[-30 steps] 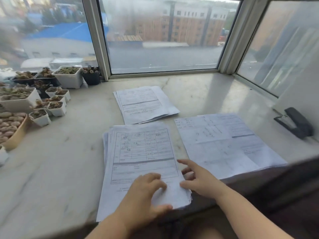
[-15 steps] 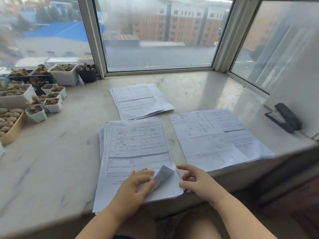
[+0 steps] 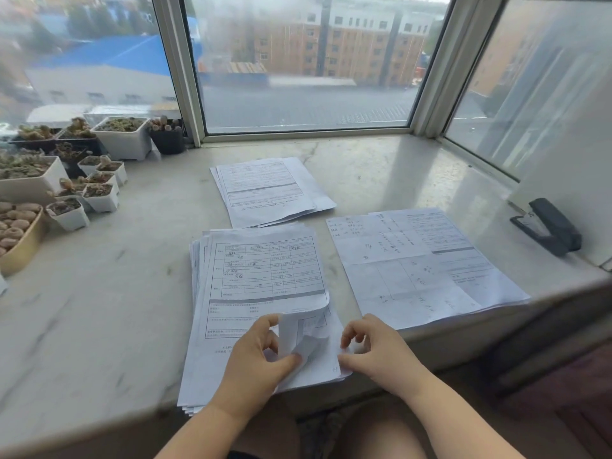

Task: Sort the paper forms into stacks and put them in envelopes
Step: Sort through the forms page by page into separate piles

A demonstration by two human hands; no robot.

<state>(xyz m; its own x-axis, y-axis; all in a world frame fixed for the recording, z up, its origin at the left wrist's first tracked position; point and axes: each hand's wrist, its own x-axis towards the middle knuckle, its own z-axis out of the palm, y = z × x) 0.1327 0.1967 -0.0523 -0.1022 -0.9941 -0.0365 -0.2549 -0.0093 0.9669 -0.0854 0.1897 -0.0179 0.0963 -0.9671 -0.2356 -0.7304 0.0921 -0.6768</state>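
Marble sill (image 3: 99, 309): top form's (image 3: 265, 270) curled corner in left grip (image 3: 261, 356), right grip (image 3: 374, 352) half-curled, empty, beside.

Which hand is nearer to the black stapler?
The right hand is nearer, though the stapler sits well off to its right, further back. The left hand is further away, gripping the top form's curled corner.

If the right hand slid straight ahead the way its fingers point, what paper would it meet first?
Likely the curled corner of the top form on the near stack, held by the left hand; the right hand points left toward it.
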